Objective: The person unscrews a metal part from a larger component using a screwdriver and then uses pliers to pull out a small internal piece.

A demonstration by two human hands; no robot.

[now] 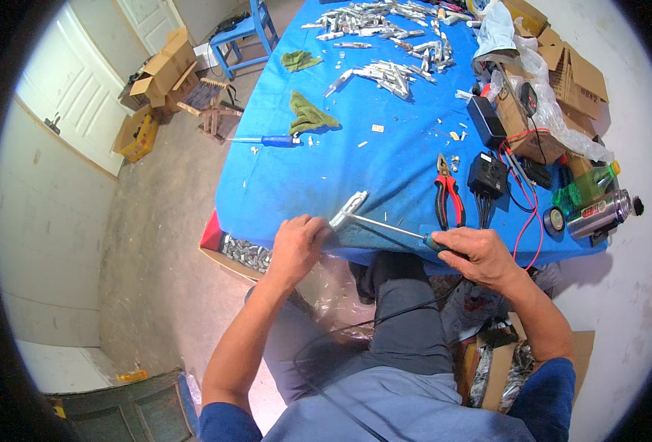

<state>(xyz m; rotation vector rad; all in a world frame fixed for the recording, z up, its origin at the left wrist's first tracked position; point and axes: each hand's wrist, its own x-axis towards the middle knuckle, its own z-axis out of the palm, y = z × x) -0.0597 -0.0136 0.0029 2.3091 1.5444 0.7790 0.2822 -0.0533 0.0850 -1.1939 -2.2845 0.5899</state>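
Observation:
At the table's near edge, my left hand [299, 244] is closed around the end of a slim, silvery-white metal part [350, 208]. My right hand [481, 254] grips the dark handle of a screwdriver [388, 227]. Its long shaft points left, and the tip meets the side of the metal part; whether it sits in a slot is too small to tell. Red-handled pliers [448, 195] lie just beyond my right hand. Farther off, similar silvery parts form a small pile [392, 77] and a larger heap [374, 20] on the blue cloth [267, 180].
A second screwdriver [278, 141] and two green rags [310, 114] lie at left. Black power units [487, 175] with red leads, a thermos [598, 214] and a green bottle [590, 187] crowd the right. A box of grey pieces [245, 254] sits below the near left edge.

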